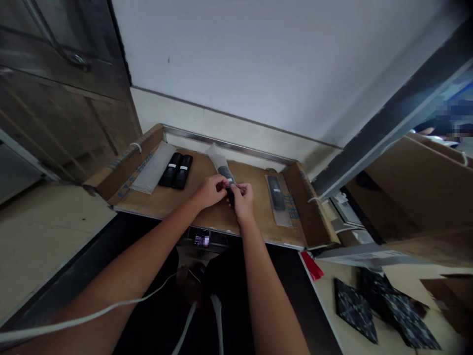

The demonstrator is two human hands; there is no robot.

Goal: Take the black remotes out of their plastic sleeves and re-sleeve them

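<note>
Fingers, left: on your left hand [211,191], thumb and fingertips are drawn narrow, apparently pinching the film of a frosted sleeve [217,155].
Fingers, right: your right hand [244,199] is closed round the lower end of the held unit [231,197], thumb on top.
Held unit: black, near mid-worktop, slanting; upper part inside the sleeve, lower end bare between your hands.
Sleeved unit: one [276,191] lies flat to your right, covered, by the cardboard wall [314,209]; judged done if sleeving is the work.
Bare pair: two black units [176,170] lie side by side to your left, pale labels up; on that reading, these remain.
Flat sleeves: loose film [153,167] lies just left of the pair; count not readable.
Progress: judged partway, the held unit being half covered; direction of travel not certain from one view.
Worktop: cardboard-lined [201,170], side walls raised left and right.
Obstructions: none seen between your hands and the bare pair; a white cable [111,309] crosses your left forearm, below the work.
Surroundings: lit screen [202,239] under the front edge; open carton [424,197] off to your right.
</note>
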